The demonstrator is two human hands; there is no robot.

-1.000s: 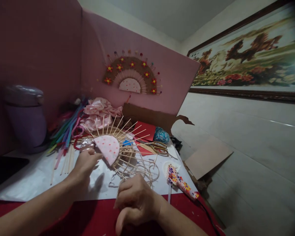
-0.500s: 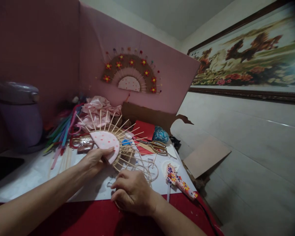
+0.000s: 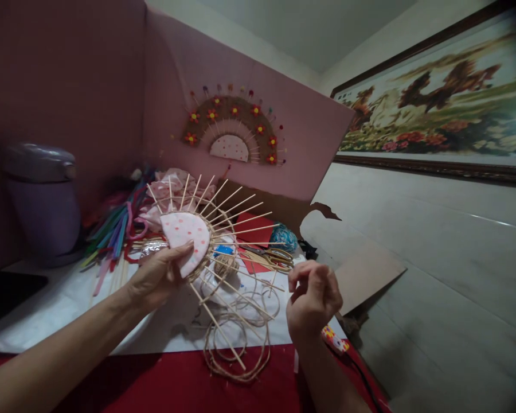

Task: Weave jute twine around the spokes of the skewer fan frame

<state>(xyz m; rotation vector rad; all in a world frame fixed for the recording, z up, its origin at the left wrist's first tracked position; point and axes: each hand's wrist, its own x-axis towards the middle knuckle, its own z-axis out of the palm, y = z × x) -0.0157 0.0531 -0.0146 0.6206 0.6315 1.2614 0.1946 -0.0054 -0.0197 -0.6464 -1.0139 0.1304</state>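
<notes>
My left hand (image 3: 165,272) grips a half-round fan piece (image 3: 184,232), its thumb on the white-pink face with red dots. Thin wooden sticks (image 3: 236,202) fan out from the curved edge, where twine is wound around them. Loose loops of twine (image 3: 236,376) hang below the lower sticks, over the table's front. To the right of the sticks, my right hand (image 3: 313,295) is raised with its fingers curled in; whatever they hold, if anything, is hidden. Behind the sticks lies a ball of twine (image 3: 226,265).
Scissors (image 3: 279,259), red sheets (image 3: 253,229) and blue yarn (image 3: 285,236) lie behind. A flowered glue gun (image 3: 335,339) is partly hidden by my right arm. Pipe cleaners (image 3: 116,229) and a purple tumbler (image 3: 45,206) stand left. A decorated arch (image 3: 230,109) is on the pink board.
My right hand has moved from under the lower sticks up and right. The fan piece has risen slightly, and more twine loops now show below it.
</notes>
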